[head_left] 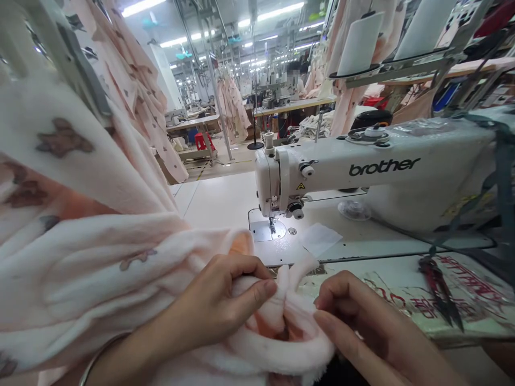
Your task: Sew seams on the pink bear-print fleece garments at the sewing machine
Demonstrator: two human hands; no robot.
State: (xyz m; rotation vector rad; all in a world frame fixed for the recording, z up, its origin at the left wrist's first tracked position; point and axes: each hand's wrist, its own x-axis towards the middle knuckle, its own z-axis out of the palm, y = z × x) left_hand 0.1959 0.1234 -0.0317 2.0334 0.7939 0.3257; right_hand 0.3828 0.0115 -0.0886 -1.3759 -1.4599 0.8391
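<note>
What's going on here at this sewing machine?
A person sits at a white sewing machine with a pink fleece fabric bunched in front of it. The left hand pinches a fold of the fabric's edge, and the right hand touches the same edge from the other side. The fabric is not under the needle. Thread snips lie on the table to the right.
</note>
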